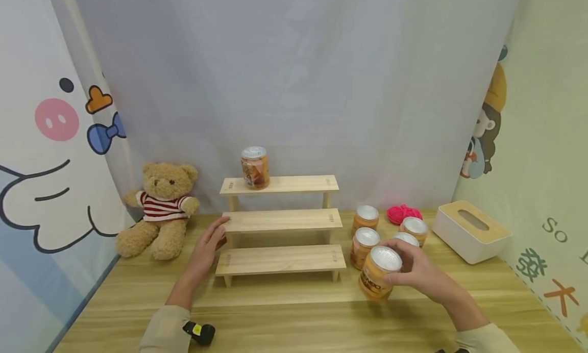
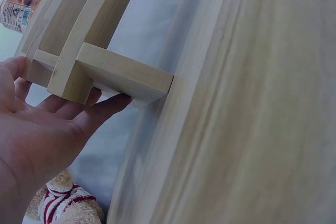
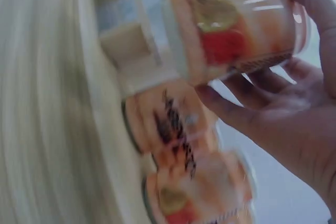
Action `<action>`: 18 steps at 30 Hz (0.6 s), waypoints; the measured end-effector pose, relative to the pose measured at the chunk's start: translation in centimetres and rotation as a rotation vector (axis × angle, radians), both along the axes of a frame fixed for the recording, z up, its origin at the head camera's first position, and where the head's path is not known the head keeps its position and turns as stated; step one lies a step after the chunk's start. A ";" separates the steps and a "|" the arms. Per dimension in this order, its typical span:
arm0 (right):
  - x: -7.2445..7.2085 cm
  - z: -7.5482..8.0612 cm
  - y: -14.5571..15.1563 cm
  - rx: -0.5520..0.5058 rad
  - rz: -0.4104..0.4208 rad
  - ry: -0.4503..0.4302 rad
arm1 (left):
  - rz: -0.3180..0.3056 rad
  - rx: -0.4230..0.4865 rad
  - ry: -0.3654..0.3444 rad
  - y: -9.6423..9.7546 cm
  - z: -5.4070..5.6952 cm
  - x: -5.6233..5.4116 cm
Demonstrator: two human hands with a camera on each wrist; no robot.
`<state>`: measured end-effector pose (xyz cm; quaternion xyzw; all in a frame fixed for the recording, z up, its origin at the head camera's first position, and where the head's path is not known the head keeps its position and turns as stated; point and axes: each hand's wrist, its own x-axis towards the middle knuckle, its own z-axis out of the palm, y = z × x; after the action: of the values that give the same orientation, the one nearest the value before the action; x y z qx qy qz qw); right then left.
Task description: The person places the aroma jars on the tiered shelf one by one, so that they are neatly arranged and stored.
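Observation:
In the head view my right hand [image 1: 420, 271] grips an orange-labelled jar [image 1: 375, 279] with a silvery lid, thumb on one side and fingers on the other. The right wrist view shows this jar [image 3: 231, 27] held off the table, above other jars [image 3: 173, 119]. My left hand [image 1: 209, 248] touches the left side of a three-step wooden display stand [image 1: 282, 220]. Seen from the left wrist, the extended fingers of that hand [image 2: 47, 135] lie against the end of the stand [image 2: 123, 72]. A similar jar [image 1: 255, 170] stands on the top step, toward its left end.
Several more jars [image 1: 366, 218] stand on the table right of the stand, near pink yarn [image 1: 404, 213]. A white tissue box [image 1: 459, 240] with a wooden lid is farther right. At the left sits a teddy bear [image 1: 165, 200] in a striped shirt. A curtain [image 1: 321, 87] hangs behind.

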<state>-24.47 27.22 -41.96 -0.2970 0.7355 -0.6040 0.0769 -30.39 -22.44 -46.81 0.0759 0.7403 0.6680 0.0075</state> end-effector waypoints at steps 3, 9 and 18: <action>0.3 1.0 -1.7 -0.072 -0.045 0.021 | -0.001 -0.011 0.001 -0.1 0.1 -0.2; 0.0 2.4 -4.5 -0.184 -0.140 -0.034 | 0.004 -0.036 0.015 -0.3 0.5 -0.3; -0.1 2.5 -6.2 -0.263 -0.161 -0.083 | -0.012 -0.006 -0.013 -0.1 0.4 0.1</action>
<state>-24.58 21.01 -39.49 -0.2197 0.6677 -0.7111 0.0190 -30.28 -22.50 -46.43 0.0759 0.7419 0.6660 0.0164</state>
